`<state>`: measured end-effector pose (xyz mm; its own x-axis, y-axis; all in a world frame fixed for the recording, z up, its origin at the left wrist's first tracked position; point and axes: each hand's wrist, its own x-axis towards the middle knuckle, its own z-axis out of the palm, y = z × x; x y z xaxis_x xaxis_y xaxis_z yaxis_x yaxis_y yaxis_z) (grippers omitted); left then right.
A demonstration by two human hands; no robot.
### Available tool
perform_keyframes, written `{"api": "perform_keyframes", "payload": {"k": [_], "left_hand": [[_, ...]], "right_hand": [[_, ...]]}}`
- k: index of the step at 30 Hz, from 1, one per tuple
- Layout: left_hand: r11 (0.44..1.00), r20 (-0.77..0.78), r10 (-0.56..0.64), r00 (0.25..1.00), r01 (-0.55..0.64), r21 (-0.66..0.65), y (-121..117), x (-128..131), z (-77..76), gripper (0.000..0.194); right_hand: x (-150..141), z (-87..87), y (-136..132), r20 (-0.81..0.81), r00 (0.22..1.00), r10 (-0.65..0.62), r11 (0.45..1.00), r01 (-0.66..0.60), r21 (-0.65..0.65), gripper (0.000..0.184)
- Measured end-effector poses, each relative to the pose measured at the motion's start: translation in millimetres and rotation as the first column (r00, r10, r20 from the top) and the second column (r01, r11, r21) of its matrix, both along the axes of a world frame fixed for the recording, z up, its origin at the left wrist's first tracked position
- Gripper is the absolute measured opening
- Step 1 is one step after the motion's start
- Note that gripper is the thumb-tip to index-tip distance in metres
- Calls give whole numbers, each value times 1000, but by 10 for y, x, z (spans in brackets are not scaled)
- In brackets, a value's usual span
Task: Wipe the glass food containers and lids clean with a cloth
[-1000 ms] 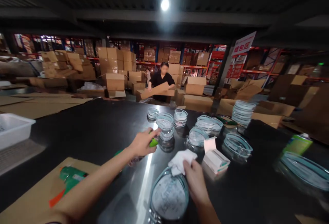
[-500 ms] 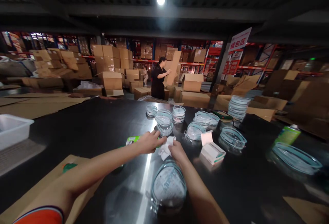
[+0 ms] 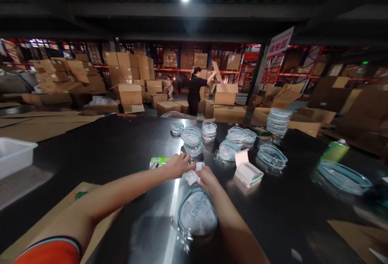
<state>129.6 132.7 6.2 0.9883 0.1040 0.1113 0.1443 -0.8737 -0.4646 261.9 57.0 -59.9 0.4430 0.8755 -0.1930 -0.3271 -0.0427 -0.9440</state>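
Observation:
Over the dark table (image 3: 100,151) my left hand (image 3: 178,164) and my right hand (image 3: 206,175) meet, both pinched on a white cloth (image 3: 193,176) held between them. A green spray can (image 3: 159,161) lies on its side just behind my left wrist. Right below my hands sits a round glass container with a teal-rimmed lid (image 3: 197,214) and a metal clasp. A small white box (image 3: 247,172) with its flap up stands to the right of my hands.
Several glass jars and lids (image 3: 230,139) spread across the table's far middle, with a stack of lids (image 3: 277,121) and a large lid (image 3: 344,175) at right. A white tray (image 3: 13,156) at left, cardboard sheet (image 3: 45,223) near me. A person (image 3: 195,90) handles cardboard beyond.
My left hand let go of the green can, which now lies on the table, and came to the cloth. My right hand carried the cloth forward, off the lid. The far person turned away.

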Motion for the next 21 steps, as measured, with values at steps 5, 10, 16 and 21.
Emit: {"api": "perform_keyframes", "payload": {"k": [5,10,16,21], "left_hand": [[1000,-31,-7,1000,7,-14,-5,43,-40,43],[999,-41,-7,999,5,-47,-11,64,-46,44],[993,-28,23,999,-26,-112,37,105,-115,75],[977,78,86,993,-69,-204,46,76,-118,94]], "right_hand": [[-8,-46,-1,-47,999,18,1000,-18,6,27],[5,-73,-2,-65,998,7,1000,-7,11,30],[26,-112,3,-26,1000,4,1000,-4,14,31],[15,-66,-128,116,988,-102,995,99,28,29]]}}
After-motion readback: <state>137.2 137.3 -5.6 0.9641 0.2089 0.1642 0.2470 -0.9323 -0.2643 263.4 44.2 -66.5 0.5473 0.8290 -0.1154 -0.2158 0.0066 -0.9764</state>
